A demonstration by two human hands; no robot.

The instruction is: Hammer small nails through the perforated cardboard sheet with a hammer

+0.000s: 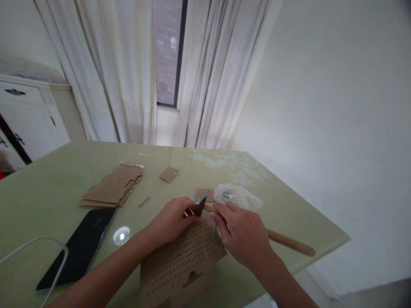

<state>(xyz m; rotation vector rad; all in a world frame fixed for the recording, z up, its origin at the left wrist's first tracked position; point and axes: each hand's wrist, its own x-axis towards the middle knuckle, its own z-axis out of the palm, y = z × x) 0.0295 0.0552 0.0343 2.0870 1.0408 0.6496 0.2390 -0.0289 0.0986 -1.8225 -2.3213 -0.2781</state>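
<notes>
A hammer (292, 242) with a long wooden handle is in my right hand (244, 231), gripped near its dark metal head. That head is tilted over the far end of a brown cardboard sheet (183, 261), which is punched with rows of small holes and has a cut-out slot near its front. My left hand (173, 220) is closed just left of the hammer head, thumb and fingers pinched at the sheet's far edge. What sits between them is hidden by the fingers and the hammer head.
Several perforated cardboard sheets (111, 186) are stacked at left. Nearby lie a black tablet (78, 246), a white cable (43, 238) and a thin metal pin (144, 202). A small cardboard square (168, 174) and a clear plastic bag (240, 196) lie farther back on the pale green table (298, 205).
</notes>
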